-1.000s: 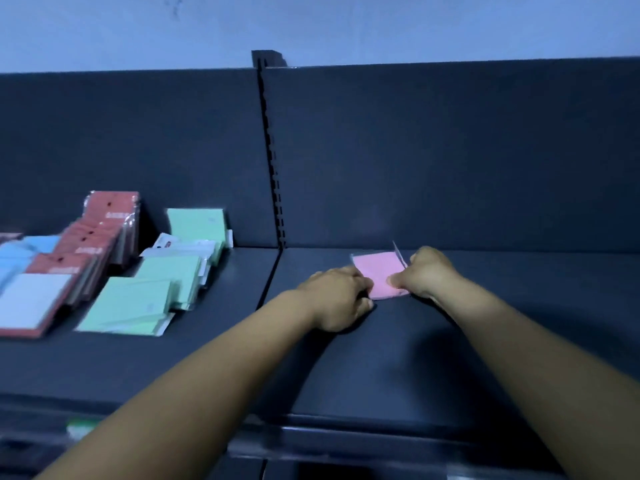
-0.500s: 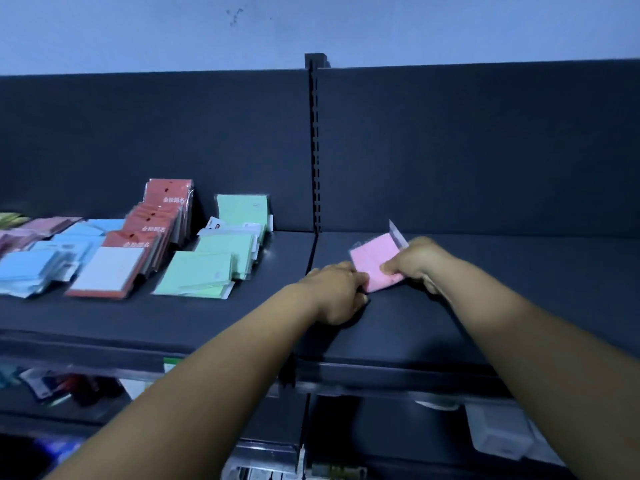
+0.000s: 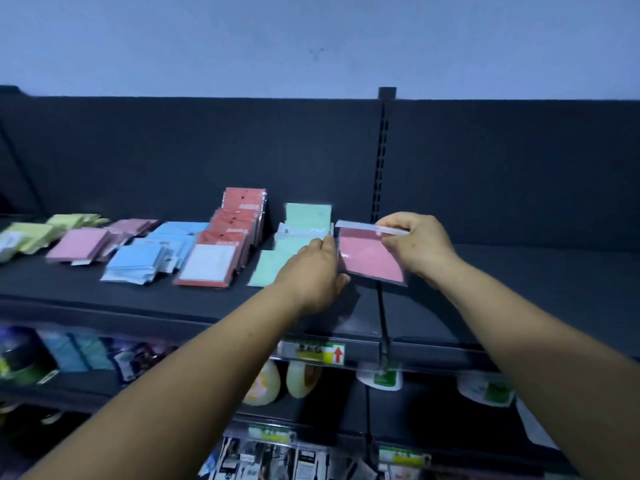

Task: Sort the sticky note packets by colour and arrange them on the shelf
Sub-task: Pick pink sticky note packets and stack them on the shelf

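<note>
Holding a pink packet [image 3: 372,259] up above the shelf [image 3: 519,271], both hands worked it near the shelf's middle, right over the upright seam. Right hand [image 3: 420,247] pinched the clear top flap, grip clenched on the packet's upper right corner. Left hand [image 3: 317,271] gripped the packet's left edge, fingers curled round it, thumb side hidden behind the hand. Packet tilted, lower corner near the shelf surface; contact with it unclear.

Sorted piles sat on the shelf's left half. Green packets [image 3: 306,220] just left of the left hand, one standing against the back panel, others flat in front and partly hidden by the hand. Red packets [image 3: 239,220] next, a leaning row running toward the back, with a white-faced one [image 3: 209,263] at the front. Blue packets [image 3: 145,258] further left, loosely overlapped. A pink pile [image 3: 78,245] beyond those, then yellow-green packets [image 3: 31,233] toward the left end. Picture blurred there, counts unclear.

A yellow price tag with a red arrow [image 3: 317,353] hung on the shelf's front edge below the hands. Assorted goods on lower shelves, too dim to name.
</note>
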Available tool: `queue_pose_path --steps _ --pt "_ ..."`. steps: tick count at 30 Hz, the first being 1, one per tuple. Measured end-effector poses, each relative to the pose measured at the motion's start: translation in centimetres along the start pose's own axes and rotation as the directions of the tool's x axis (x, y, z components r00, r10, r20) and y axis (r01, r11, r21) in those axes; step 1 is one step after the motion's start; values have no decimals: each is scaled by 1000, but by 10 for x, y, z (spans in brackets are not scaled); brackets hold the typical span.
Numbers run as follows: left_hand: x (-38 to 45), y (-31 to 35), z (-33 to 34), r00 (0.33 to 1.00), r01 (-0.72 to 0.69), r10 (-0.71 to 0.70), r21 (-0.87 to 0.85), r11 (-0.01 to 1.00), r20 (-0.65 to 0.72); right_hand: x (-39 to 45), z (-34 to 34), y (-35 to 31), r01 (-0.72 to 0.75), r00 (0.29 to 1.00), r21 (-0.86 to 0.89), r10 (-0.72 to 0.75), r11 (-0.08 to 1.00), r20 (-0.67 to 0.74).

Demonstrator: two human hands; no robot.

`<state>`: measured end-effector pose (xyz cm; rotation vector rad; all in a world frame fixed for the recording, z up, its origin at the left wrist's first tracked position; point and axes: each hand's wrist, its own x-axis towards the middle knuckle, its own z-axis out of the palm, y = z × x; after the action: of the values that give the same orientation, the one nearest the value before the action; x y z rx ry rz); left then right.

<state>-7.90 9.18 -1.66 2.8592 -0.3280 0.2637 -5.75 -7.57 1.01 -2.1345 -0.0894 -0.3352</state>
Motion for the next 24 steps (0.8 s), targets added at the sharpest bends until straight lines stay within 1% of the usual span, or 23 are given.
queue_pose_path --steps 7,11,14,17,21,24 --pt "-55 -88 -28 989 102 -115 -127 987 -96 -28 90 -60 98 992 83 -104 992 69" --pt "-82 -134 -40 980 124 -150 -191 974 -128 -36 137 -87 107 988 150 -122 983 98" --pt "-95 -163 -49 968 156 -191 -209 966 -164 -37 168 -104 113 976 159 -139 981 165" --pt "-103 -189 -57 946 215 -262 -236 948 -189 -33 196 -119 128 966 156 -159 979 206" --pt "-105 -231 -68 896 310 -386 -314 897 -220 -20 242 -142 124 955 231 -179 965 238" --pt "-104 -260 -76 854 381 -477 -372 846 -209 -8 272 -155 96 942 278 -178 956 285"
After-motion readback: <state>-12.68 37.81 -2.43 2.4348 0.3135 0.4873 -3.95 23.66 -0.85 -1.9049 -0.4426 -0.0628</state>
